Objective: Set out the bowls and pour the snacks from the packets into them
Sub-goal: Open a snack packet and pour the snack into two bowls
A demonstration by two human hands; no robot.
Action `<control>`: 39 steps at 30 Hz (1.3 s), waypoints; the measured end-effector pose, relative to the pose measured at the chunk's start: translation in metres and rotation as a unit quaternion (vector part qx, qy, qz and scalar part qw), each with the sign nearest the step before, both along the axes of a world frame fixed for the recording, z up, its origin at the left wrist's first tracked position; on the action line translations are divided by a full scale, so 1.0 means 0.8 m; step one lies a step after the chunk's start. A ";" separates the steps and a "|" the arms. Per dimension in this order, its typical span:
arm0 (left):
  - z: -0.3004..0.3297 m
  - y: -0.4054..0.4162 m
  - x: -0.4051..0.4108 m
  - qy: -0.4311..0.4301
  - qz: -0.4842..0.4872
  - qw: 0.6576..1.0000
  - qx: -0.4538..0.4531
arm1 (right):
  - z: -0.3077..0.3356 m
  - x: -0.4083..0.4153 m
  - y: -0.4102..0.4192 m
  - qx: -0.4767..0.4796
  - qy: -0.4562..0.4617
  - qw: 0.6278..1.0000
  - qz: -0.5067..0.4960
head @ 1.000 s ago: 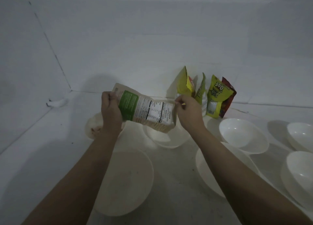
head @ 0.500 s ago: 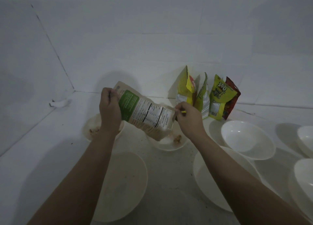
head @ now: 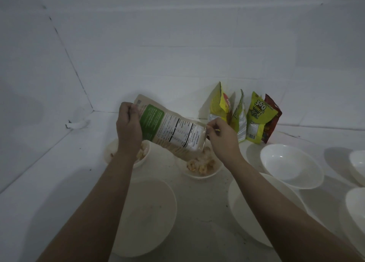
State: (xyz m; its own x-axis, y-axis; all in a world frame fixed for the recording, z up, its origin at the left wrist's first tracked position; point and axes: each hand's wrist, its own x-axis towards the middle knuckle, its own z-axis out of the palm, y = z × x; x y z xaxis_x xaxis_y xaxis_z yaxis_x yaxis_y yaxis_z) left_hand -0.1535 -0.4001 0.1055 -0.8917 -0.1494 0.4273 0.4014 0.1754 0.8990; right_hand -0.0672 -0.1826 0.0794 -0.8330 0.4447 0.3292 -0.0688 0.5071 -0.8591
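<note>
Tan packet (head: 169, 131) tilts mouth-down above the bowl (head: 201, 168) of snacks, left hand (head: 128, 129) gripping its raised end, right hand (head: 222, 136) pinching its lower corner.

Packet tipped over a bowl of snacks

A beige packet (head: 171, 132) with a green panel and a nutrition table is held tilted, its open lower end above a small white bowl (head: 201, 168) where pale yellow snacks (head: 199, 164) are piled. A second bowl (head: 126, 153) at left is seen with snacks; larger white bowls (head: 292, 168) stand empty. Four packets (head: 256, 119) are stood against the wall.
</note>
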 end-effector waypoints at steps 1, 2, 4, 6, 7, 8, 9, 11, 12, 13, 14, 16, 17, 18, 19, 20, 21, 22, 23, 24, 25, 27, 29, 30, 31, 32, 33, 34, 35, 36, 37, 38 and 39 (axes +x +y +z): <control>0.002 -0.002 0.001 0.002 0.001 1.000 -0.001 | 0.002 0.001 -0.002 -0.001 0.010 1.000 0.001; 0.003 -0.004 0.001 0.007 0.000 1.000 -0.004 | 0.003 0.002 -0.005 0.001 0.014 1.000 0.001; 0.006 -0.007 0.003 0.017 -0.002 1.000 -0.014 | 0.003 0.004 -0.011 -0.003 0.021 1.000 0.001; 0.008 -0.009 0.005 0.028 -0.005 0.999 -0.027 | 0.000 0.008 -0.015 0.002 0.031 1.000 -0.004; 0.008 -0.010 0.007 0.034 -0.005 0.999 -0.034 | -0.001 0.009 -0.016 0.008 0.032 0.999 -0.006; 0.007 -0.011 0.008 0.039 -0.005 0.998 -0.041 | -0.002 0.010 -0.016 0.009 0.037 0.999 -0.009; 0.007 -0.012 0.009 0.044 -0.008 0.998 -0.045 | -0.001 0.010 -0.016 0.009 0.044 0.999 -0.013; 0.006 -0.014 0.010 0.047 -0.007 0.998 -0.048 | 0.003 0.010 -0.013 0.018 0.052 0.998 -0.013; 0.006 -0.014 0.010 0.048 -0.005 0.998 -0.051 | 0.005 0.010 -0.012 0.024 0.048 0.999 -0.010; 0.006 -0.015 0.010 0.048 -0.007 0.997 -0.052 | 0.007 0.009 -0.012 0.023 0.047 0.999 -0.009; 0.007 -0.015 0.011 0.048 -0.014 0.997 -0.050 | 0.008 0.009 -0.011 0.027 0.044 0.999 -0.013; 0.007 -0.017 0.011 0.048 -0.019 0.997 -0.053 | 0.010 0.007 -0.010 0.040 0.020 0.999 -0.007; 0.007 -0.019 0.011 0.046 -0.018 0.997 -0.058 | 0.009 0.006 -0.011 0.041 0.007 0.999 -0.001; 0.006 -0.019 0.011 0.045 -0.018 0.997 -0.060 | 0.010 0.005 -0.011 0.039 -0.003 0.999 0.002; 0.005 -0.019 0.011 0.044 -0.020 0.997 -0.059 | 0.009 0.003 -0.010 0.038 -0.009 0.999 0.002; 0.005 -0.019 0.012 0.043 -0.021 0.997 -0.057 | 0.010 0.002 -0.010 0.048 -0.013 0.999 0.004; 0.004 -0.019 0.013 0.043 -0.022 0.997 -0.057 | 0.012 0.000 -0.010 0.065 -0.013 0.998 0.013; 0.004 -0.018 0.014 0.045 -0.023 0.997 -0.057 | 0.015 -0.004 -0.012 0.088 -0.013 0.996 0.025; 0.004 -0.017 0.016 0.047 -0.026 0.997 -0.057 | 0.019 -0.007 -0.015 0.116 -0.014 0.993 0.031; 0.003 -0.016 0.017 0.051 -0.027 0.997 -0.057 | 0.025 -0.010 -0.019 0.149 -0.018 0.988 0.035; 0.002 -0.014 0.018 0.056 -0.028 0.996 -0.057 | 0.032 -0.013 -0.023 0.183 -0.017 0.982 0.039; 0.002 -0.011 0.022 0.064 -0.033 0.996 -0.054 | 0.045 -0.021 -0.034 0.228 -0.006 0.972 0.053; 0.005 -0.006 0.027 0.072 -0.041 0.995 -0.050 | 0.058 -0.028 -0.047 0.233 0.009 0.969 0.083; 0.006 -0.003 0.029 0.076 -0.044 0.995 -0.050 | 0.063 -0.030 -0.053 0.222 0.013 0.970 0.101; 0.007 -0.001 0.029 0.080 -0.046 0.994 -0.053 | 0.068 -0.033 -0.060 0.205 0.018 0.972 0.116; 0.008 0.001 0.029 0.085 -0.049 0.994 -0.056 | 0.071 -0.035 -0.065 0.190 0.022 0.974 0.123; 0.009 0.003 0.029 0.090 -0.054 0.993 -0.058 | 0.074 -0.037 -0.070 0.179 0.027 0.975 0.125; 0.010 0.005 0.029 0.096 -0.059 0.992 -0.062 | 0.077 -0.037 -0.075 0.165 0.035 0.977 0.127; 0.010 0.008 0.029 0.104 -0.063 0.990 -0.068 | 0.079 -0.037 -0.079 0.147 0.048 0.980 0.129; 0.012 0.010 0.030 0.114 -0.064 0.989 -0.073 | 0.080 -0.037 -0.081 0.128 0.064 0.981 0.128; 0.014 0.013 0.031 0.121 -0.066 0.988 -0.076 | 0.080 -0.036 -0.082 0.109 0.075 0.983 0.125; 0.015 0.016 0.032 0.127 -0.067 0.987 -0.077 | 0.080 -0.036 -0.081 0.090 0.079 0.985 0.121; 0.016 0.018 0.031 0.130 -0.071 0.986 -0.075 | 0.080 -0.036 -0.078 0.071 0.081 0.987 0.119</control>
State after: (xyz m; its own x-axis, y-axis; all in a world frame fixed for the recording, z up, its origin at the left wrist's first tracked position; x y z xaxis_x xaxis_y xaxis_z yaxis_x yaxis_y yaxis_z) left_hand -0.1285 -0.3858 0.1185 -0.7559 0.0513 0.6527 0.6455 0.2245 0.7300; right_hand -0.0962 -0.2452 0.1431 -0.8394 0.1826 0.5120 -0.3310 0.5753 -0.7479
